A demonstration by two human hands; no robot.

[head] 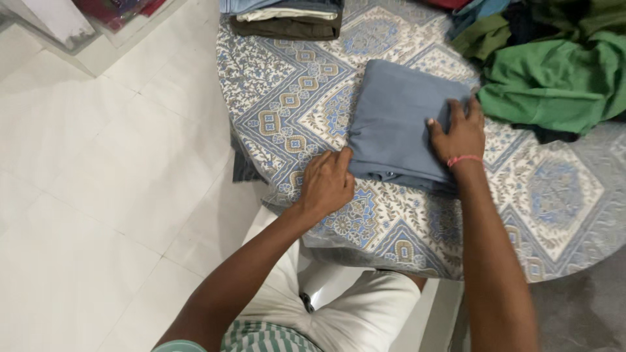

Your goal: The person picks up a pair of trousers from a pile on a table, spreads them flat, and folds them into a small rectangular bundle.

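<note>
Garment [399, 120], blue-grey, folded to a flat rectangle, was laid near the front edge of the round surface [561, 195], which was covered by a cloth printed with blue and tan diamond patterns; the flat lie appeared to be kept so that the folds stayed squared. Left hand [328, 182] was set at the near left corner of the fold, fingers curled and closed on the cloth edge, wrist low against the printed cover, forearm run up from the lower left. Right hand [460, 133] was pressed palm-down on the right side of the fold, fingers spread and not closed around anything, seemingly to hold the layers in place; a pink band [464, 160] was worn at its wrist, and the arm was stretched straight from the lower right. Heap of green clothes [554, 72], unfolded, was found just beside the right hand. Stack of folded clothes [287, 16] was kept at the far edge, well apart. White tiled floor [98, 163] was seen to the left.
</note>
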